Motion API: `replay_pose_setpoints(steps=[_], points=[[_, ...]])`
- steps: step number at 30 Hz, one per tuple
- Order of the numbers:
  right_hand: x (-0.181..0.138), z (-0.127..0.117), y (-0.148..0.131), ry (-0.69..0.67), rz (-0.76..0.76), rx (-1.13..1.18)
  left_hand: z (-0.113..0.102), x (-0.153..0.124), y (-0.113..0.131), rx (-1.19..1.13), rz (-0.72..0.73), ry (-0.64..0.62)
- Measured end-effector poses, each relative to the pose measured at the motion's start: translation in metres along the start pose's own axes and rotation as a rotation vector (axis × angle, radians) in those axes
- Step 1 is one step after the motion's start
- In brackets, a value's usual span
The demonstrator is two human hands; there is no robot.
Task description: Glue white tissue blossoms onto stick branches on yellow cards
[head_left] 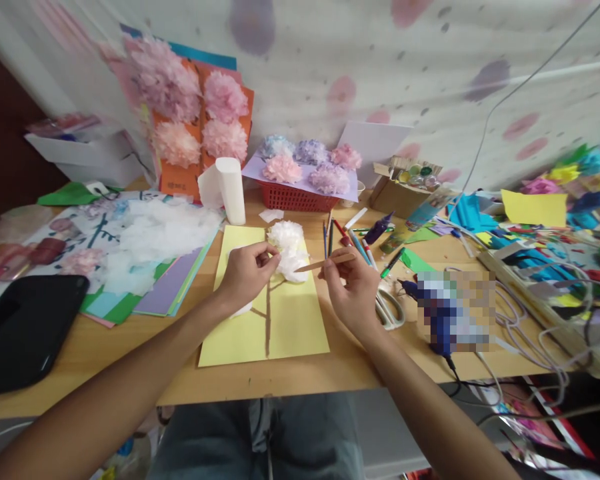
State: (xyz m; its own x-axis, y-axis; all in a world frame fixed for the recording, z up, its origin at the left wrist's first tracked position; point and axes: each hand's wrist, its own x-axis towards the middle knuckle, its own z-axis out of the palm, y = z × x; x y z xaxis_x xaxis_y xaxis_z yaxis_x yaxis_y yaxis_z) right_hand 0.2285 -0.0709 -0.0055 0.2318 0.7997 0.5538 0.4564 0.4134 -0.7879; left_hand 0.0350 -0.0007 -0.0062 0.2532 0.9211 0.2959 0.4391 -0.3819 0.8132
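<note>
A yellow sheet of paper [300,327] lies on the table in front of me, with a brown tree trunk and branches [268,320] drawn on it. White ruffled tissue puffs [286,243] sit at the top of the trunk. My left hand [247,270] is closed in a pinch at the left edge of the puffs; what its fingertips hold, if anything, is too small to make out. Between the fingers of my right hand [353,287] is a flat brown wooden stick [325,263], its pointed tip at the puffs' lower right. A white patch shows partly beneath my left wrist.
Pens, scissors [391,308] and a partly blurred blue glue gun [443,320] with cables lie to the right. Behind stand a white paper roll [231,190] and a red basket [300,199] under tissue flowers. Coloured papers [167,283] and a black tablet-like device [30,327] are left.
</note>
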Motion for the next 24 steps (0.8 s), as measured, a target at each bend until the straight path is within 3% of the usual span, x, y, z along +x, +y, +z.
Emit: replay_pose_setpoints(steps=[5,12,20,24], points=[[0.000,0.007,-0.002,-0.051,-0.003,0.038,0.001,0.000,0.001,-0.078,0.048,-0.106],[0.003,0.009,0.004,-0.060,0.014,0.088,0.005,0.003,-0.008,0.087,0.124,-0.213],[0.000,0.006,0.010,0.144,-0.102,0.080,0.003,0.004,-0.004,0.243,0.078,-0.165],[-0.006,0.000,0.010,0.152,-0.201,-0.026,0.003,0.003,-0.004,0.281,0.098,-0.171]])
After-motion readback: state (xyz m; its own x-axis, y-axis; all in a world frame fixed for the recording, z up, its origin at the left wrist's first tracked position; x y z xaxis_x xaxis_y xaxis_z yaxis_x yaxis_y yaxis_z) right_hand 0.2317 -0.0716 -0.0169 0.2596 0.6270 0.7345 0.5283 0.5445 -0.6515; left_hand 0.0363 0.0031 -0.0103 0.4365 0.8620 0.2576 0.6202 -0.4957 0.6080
